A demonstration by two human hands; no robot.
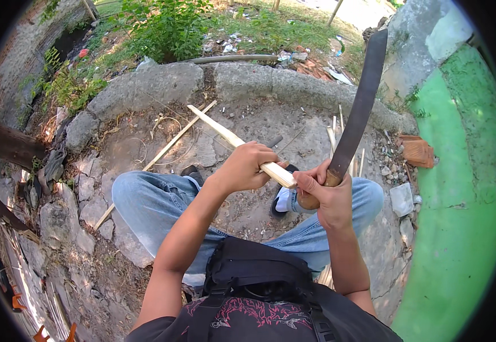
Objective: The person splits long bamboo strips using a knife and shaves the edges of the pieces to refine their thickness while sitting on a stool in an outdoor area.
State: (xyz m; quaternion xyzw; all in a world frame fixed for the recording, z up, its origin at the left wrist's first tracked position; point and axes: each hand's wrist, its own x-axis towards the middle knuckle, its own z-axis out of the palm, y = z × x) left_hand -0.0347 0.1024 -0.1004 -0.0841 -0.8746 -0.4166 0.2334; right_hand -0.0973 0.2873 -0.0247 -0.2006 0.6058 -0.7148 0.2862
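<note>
Outdoors: a person sits on a rough stone and concrete ground (145,148), knees in blue jeans (145,199) spread wide, which leaves an open working gap between the legs.
Left hand (247,166): wrapped tight around a pale bamboo strip (225,132), gripping it near its close end; the long free part runs away up and to the left, so most of the length stays clear of the body.
Right hand (326,196): clamped on the wooden handle of a machete (359,108), fist just beside the strip's near end.
Blade: dark, long, slightly curved, pointing up and away from the person; its base sits at the cut end of the strip, apparently so the edge can bite into the end grain.
Hands together: nearly touching, one steadying the strip, the other the blade.
Ground around: another thin bamboo slat (171,142) lies crossing behind the held one, and short pale splinters (339,134) are scattered near the blade.
Right side: a green painted wall (459,188) and a broken brick (418,153).
Beyond the kerb: weeds and litter.
</note>
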